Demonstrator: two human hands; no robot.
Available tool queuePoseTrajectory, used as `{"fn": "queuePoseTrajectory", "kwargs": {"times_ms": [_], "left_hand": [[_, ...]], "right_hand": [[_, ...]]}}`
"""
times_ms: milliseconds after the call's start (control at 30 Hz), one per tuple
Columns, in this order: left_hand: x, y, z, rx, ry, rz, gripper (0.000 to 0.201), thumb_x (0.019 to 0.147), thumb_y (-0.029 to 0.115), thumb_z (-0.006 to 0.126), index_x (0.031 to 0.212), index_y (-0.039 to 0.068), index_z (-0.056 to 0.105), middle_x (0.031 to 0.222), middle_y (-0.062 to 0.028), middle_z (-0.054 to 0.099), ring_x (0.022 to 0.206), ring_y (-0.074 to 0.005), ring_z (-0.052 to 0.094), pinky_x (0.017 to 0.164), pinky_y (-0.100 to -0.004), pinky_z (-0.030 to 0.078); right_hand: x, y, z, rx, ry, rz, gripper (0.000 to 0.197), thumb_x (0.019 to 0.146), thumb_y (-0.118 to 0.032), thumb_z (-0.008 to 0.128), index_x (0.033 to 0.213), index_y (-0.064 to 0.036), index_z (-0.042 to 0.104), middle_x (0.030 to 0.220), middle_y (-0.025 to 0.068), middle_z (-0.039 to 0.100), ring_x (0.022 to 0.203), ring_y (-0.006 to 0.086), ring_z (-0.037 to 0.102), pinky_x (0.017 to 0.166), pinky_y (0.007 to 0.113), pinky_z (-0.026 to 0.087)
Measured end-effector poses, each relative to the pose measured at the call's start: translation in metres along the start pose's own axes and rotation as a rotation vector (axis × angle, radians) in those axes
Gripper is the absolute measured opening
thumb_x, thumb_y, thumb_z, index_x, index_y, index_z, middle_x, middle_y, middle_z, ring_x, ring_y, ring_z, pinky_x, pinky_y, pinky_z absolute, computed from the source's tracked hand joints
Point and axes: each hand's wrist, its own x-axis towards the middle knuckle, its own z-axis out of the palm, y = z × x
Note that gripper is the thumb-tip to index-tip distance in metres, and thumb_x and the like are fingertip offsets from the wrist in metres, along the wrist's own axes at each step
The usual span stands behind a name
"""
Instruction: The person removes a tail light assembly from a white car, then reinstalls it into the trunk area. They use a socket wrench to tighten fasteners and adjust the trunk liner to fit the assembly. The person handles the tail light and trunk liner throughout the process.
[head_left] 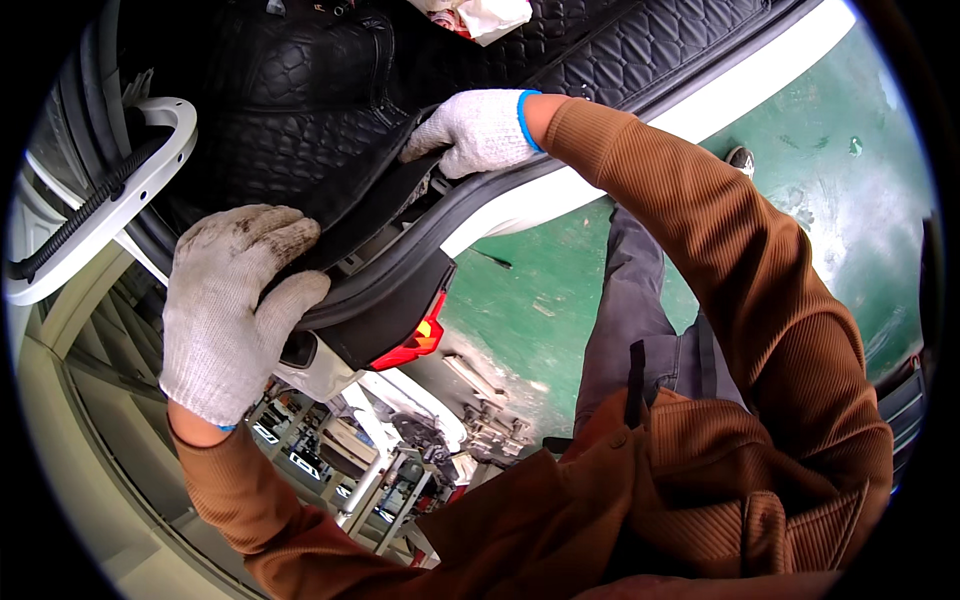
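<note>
A long black trim panel [362, 190] is lifted along the edge of a white car's open rear, with a gap beneath it. My left hand [232, 310], in a white knit glove with dirty fingers, closes around the panel's left end. Farther right, my right hand [485, 130], in a white glove with a blue cuff, has its fingers curled over the panel's other end. Bare metal and small fittings [415, 208] show in the gap. Just outside it runs the black rubber seal [400, 262].
Black quilted lining [290, 110] covers the car's inside, with a white plastic bag [485, 15] on it. A red tail light [412, 342] sits below the seal. At left is a white hinge arm [160, 150]. Green floor [525, 290] and a cluttered metal rack [370, 470] lie below.
</note>
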Motion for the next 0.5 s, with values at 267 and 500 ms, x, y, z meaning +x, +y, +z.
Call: {"fn": "queuePoseTrajectory", "kwargs": {"times_ms": [267, 500], "left_hand": [[-0.004, -0.009, 0.024, 0.045, 0.117, 0.019, 0.014, 0.088, 0.009, 0.074, 0.1, 0.002, 0.077, 0.109, -0.0126, 0.077, 0.112, -0.0368, 0.069, 0.108, -0.0465, 0.05], [-0.005, -0.004, 0.03, 0.095, 0.202, -0.063, 0.01, 0.09, 0.008, 0.073, 0.098, 0.002, 0.077, 0.104, -0.0115, 0.077, 0.113, -0.0368, 0.068, 0.111, -0.0475, 0.049]], "right_hand": [[-0.002, 0.002, 0.006, 0.028, 0.042, -0.005, 0.053, 0.088, -0.024, 0.071, 0.139, -0.0084, 0.072, 0.123, 0.0207, 0.077, 0.112, 0.0356, 0.073, 0.101, 0.041, 0.055], [-0.007, -0.004, 0.007, 0.01, 0.065, -0.053, 0.05, 0.09, -0.023, 0.069, 0.137, -0.0083, 0.073, 0.126, 0.021, 0.076, 0.114, 0.0386, 0.072, 0.103, 0.043, 0.055]]}}
